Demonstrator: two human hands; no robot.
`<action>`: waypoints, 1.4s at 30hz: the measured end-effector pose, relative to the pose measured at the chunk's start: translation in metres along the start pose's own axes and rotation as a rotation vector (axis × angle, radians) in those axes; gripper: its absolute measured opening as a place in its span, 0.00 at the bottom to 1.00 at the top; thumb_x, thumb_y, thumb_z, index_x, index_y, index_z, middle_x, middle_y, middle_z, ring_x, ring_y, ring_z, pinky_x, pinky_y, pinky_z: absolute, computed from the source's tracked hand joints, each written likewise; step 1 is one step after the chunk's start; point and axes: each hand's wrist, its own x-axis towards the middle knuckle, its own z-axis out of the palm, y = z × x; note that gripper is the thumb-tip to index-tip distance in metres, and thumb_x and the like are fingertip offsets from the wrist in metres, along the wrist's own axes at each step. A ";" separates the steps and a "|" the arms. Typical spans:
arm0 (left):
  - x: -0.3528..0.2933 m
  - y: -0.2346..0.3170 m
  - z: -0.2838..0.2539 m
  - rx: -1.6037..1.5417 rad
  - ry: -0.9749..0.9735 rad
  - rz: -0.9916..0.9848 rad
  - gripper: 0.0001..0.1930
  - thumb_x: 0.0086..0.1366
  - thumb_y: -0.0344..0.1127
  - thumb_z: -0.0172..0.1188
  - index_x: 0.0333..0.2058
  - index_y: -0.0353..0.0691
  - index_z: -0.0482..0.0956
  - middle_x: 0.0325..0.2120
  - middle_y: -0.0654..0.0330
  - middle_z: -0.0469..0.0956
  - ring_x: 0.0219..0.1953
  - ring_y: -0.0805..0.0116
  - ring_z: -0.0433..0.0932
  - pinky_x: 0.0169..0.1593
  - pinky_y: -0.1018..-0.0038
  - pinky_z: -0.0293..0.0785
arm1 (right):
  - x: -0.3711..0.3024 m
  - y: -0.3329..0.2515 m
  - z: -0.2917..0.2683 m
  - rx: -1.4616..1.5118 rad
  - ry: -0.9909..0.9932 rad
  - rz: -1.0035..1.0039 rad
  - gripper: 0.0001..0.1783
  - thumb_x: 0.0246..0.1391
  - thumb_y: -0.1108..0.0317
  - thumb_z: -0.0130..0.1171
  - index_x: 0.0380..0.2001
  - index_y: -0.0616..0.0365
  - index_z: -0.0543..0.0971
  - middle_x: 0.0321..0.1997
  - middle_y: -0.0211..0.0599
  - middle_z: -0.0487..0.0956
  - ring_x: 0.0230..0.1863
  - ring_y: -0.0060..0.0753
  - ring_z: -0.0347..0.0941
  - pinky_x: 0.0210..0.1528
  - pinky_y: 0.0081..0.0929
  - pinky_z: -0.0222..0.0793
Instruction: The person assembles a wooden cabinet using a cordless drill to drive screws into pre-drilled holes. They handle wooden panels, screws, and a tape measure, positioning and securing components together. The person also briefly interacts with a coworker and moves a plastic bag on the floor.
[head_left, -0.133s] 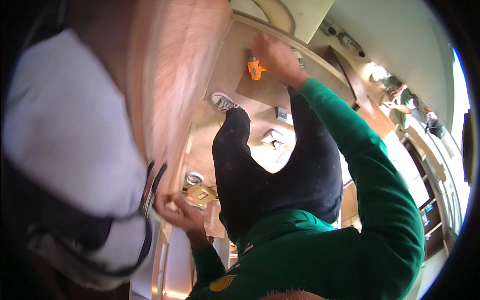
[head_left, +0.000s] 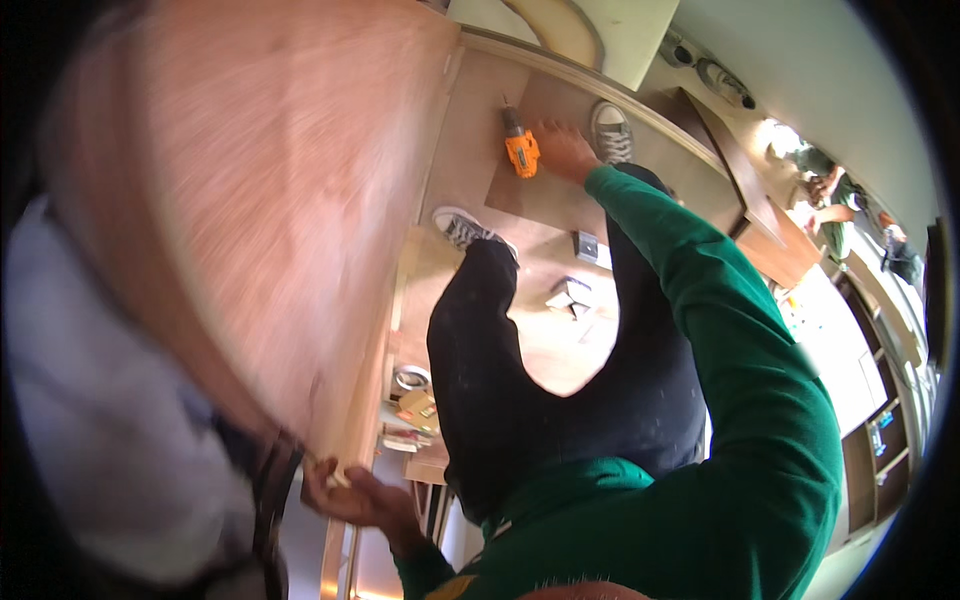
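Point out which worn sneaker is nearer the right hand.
The right-foot sneaker: the right hand is close beside it, while the left-foot sneaker lies farther off, down and left of the orange drill.

Drill (head_left: 522, 154): orange plastic body, fairly matt
Large panel (head_left: 300, 150): reddish-brown wood, streaked and blurred, its gloss hard to judge
Sleeve (head_left: 740, 320): green cloth, matt, softly creased
Trousers (head_left: 475, 350): black cloth, matt
Shoe (head_left: 613, 138): greyish cloth-like upper, smooth pale toe cap
Carton (head_left: 420, 406): brown cardboard, matt
Ring-shaped roll (head_left: 400, 378): silvery, smooth-looking

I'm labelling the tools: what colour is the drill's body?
The drill's body is mostly orange, seen best in the head view.
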 end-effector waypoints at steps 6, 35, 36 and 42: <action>0.005 0.026 0.017 0.153 0.009 0.201 0.33 0.75 0.54 0.57 0.65 0.34 0.61 0.46 0.51 0.75 0.48 0.59 0.76 0.58 0.64 0.73 | 0.008 0.091 0.143 -0.329 0.027 -0.151 0.32 0.62 0.61 0.57 0.67 0.57 0.67 0.62 0.44 0.75 0.60 0.48 0.74 0.54 0.58 0.72; 0.134 0.199 -0.002 -0.233 -0.042 -0.015 0.32 0.66 0.40 0.65 0.64 0.31 0.67 0.63 0.39 0.67 0.67 0.39 0.65 0.68 0.46 0.60 | -0.270 -0.102 -0.596 0.668 0.101 -0.327 0.23 0.62 0.62 0.64 0.56 0.63 0.77 0.42 0.47 0.84 0.42 0.47 0.83 0.46 0.37 0.78; 0.141 0.210 -0.005 -0.209 0.003 0.028 0.33 0.66 0.41 0.66 0.64 0.32 0.67 0.64 0.42 0.67 0.67 0.41 0.65 0.68 0.46 0.60 | -0.265 -0.113 -0.610 0.615 0.127 -0.379 0.24 0.61 0.62 0.63 0.56 0.63 0.77 0.43 0.52 0.83 0.44 0.54 0.82 0.48 0.39 0.77; 0.180 0.239 0.012 -0.288 0.159 0.090 0.28 0.66 0.39 0.65 0.61 0.36 0.70 0.59 0.48 0.72 0.61 0.45 0.70 0.65 0.49 0.63 | -0.243 -0.163 -0.648 0.521 0.120 -0.423 0.23 0.61 0.63 0.62 0.56 0.63 0.76 0.43 0.54 0.84 0.44 0.55 0.84 0.48 0.42 0.79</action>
